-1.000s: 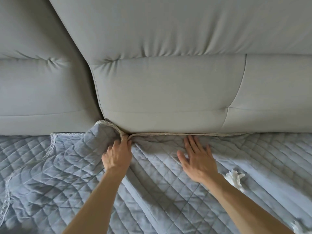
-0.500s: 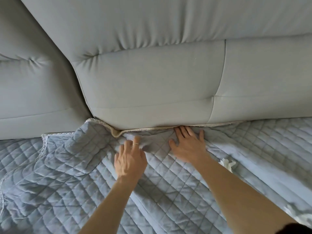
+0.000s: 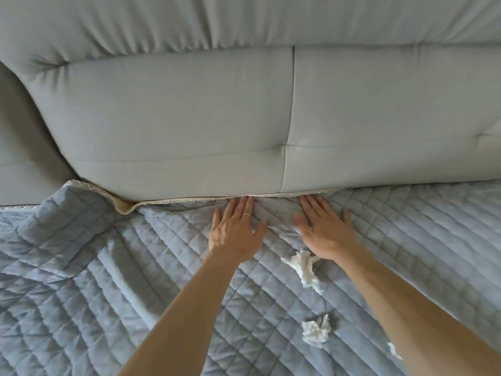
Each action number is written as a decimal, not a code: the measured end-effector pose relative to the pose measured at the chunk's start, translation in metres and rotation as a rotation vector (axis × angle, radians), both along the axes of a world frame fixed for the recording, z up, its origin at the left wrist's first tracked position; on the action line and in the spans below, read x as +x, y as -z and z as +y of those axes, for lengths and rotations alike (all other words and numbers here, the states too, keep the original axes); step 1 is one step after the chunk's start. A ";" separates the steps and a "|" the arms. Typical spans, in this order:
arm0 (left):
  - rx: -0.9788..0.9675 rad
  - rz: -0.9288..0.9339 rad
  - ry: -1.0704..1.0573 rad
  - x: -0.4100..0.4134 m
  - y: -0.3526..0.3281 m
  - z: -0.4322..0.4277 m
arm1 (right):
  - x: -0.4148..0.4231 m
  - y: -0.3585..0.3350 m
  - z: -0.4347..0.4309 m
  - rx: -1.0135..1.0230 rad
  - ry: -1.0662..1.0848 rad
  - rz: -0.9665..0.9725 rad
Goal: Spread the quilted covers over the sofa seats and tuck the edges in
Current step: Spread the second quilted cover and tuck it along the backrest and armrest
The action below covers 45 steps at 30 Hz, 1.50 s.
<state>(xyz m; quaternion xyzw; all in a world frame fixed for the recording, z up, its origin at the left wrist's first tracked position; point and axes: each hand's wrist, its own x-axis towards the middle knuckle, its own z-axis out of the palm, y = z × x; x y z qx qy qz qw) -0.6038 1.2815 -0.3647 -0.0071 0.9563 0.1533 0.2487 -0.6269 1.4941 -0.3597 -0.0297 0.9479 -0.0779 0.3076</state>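
Head view: left hand and right hand lie flat, fingers straight, pressing the quilted cover, fingertips at the crease under the sofa backrest. The cover spans the seat, rumpled at the left. A crumpled tissue lies beside the right wrist.

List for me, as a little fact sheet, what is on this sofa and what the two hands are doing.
Cover: blue-grey quilted cover, spread over the seat, wrinkled
Backrest: grey fabric sofa backrest, behind the cover
Left hand: flat on the cover, fingertips at the crease under the backrest
Right hand: flat beside it, fingertips at the same crease
Edge: lace-trimmed edge visible along the crease; folded-up corner left of the hands shows tan underside
Litter: crumpled white paper scraps lying on the cover
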 end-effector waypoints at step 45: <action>-0.230 -0.038 0.020 -0.023 -0.004 0.106 | -0.019 0.006 0.065 -0.032 -0.091 0.080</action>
